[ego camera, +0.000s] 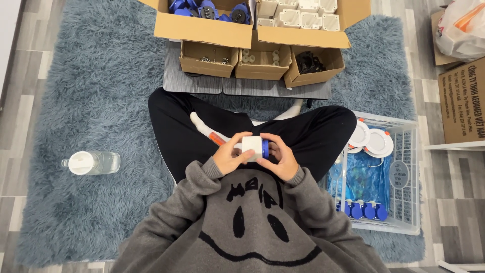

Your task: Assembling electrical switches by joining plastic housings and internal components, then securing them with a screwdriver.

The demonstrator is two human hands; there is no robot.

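Just above the grey sweatshirt, both hands grasp a small white plastic block with a blue round cap (pixel 254 147) over the crossed legs. The left hand (pixel 230 156) pinches its white end; the right hand (pixel 281 155) cups the blue-capped end. It looks light, rigid and smooth, so a firm pinch on the flat white faces would likely hold best. Its long axis runs left to right, blue cap pointing right. An orange-tipped tool (pixel 216 137) lies on the thigh just beside it. Right of the legs sits a white wire basket (pixel 409 172). Farther off, on the low grey desk (pixel 252 87), stand open brown cardboard boxes (pixel 262 59) of parts.
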